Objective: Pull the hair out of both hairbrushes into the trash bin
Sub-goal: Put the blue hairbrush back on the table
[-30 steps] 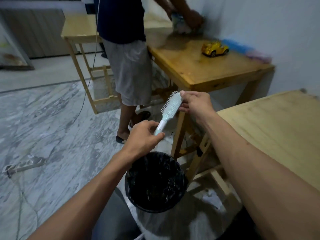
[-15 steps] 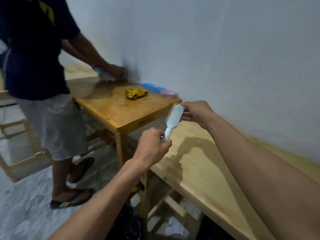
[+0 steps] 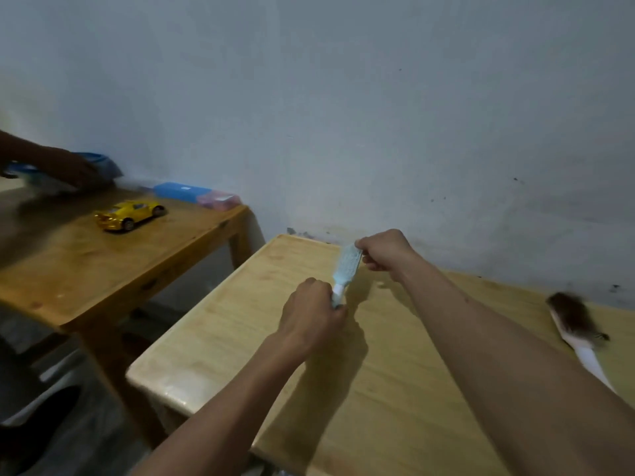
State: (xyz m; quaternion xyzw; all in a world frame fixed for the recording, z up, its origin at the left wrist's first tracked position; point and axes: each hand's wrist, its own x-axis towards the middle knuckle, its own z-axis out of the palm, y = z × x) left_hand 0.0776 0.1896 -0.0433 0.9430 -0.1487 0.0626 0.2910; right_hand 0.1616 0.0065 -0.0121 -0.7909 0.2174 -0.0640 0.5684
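Observation:
A light blue hairbrush (image 3: 347, 269) is held over the pale wooden table (image 3: 378, 389), head pointing away from me. My left hand (image 3: 311, 316) is closed around its white handle. My right hand (image 3: 385, 250) pinches the far end of the brush head. A second hairbrush (image 3: 580, 329) with a white handle lies on the table at the right, its head matted with brown hair. The trash bin is out of view.
A darker wooden table (image 3: 103, 269) stands to the left with a yellow toy car (image 3: 129, 214) and a blue and pink box (image 3: 199, 194) on it. Another person's hand (image 3: 74, 170) rests at its far end. A grey-white wall stands close behind both tables.
The view has swung up and right, from the black trash bin on the floor to the pale table. Both hands carried the blue brush over the tabletop. The second, hair-filled brush has come into view.

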